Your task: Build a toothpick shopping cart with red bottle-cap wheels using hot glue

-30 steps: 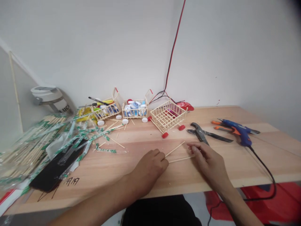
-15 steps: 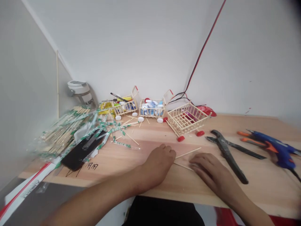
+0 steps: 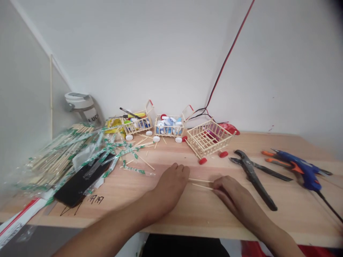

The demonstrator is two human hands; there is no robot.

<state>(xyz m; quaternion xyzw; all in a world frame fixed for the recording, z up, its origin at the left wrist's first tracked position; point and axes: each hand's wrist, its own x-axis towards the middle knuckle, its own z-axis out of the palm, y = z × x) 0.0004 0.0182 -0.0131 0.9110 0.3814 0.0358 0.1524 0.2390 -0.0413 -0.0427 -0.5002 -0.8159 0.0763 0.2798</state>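
Note:
Near the front middle of the wooden table, my left hand (image 3: pixel 174 187) is closed, its curled fingers over the left end of a thin wooden stick (image 3: pixel 200 180). My right hand (image 3: pixel 232 194) is closed at the right end of this stick, its thumb and fingers pinched together. A second thin stick (image 3: pixel 202 186) lies just below the first; its left end is free and its right end goes under the right hand. Behind the hands stands a small stick-built cart (image 3: pixel 210 139) with red wheels.
To the right lie pliers (image 3: pixel 254 178) and a blue glue gun (image 3: pixel 302 167). Wrapped sticks (image 3: pixel 59 153) and a black phone (image 3: pixel 83 182) are at the left. Two filled stick carts, one left (image 3: pixel 137 125) and one middle (image 3: pixel 168 126), stand by the wall near a cup (image 3: pixel 83 109).
The two sticks, spread in a V before, now lie nearly side by side. My right hand has closed on the upper stick's end. The view has shifted slightly.

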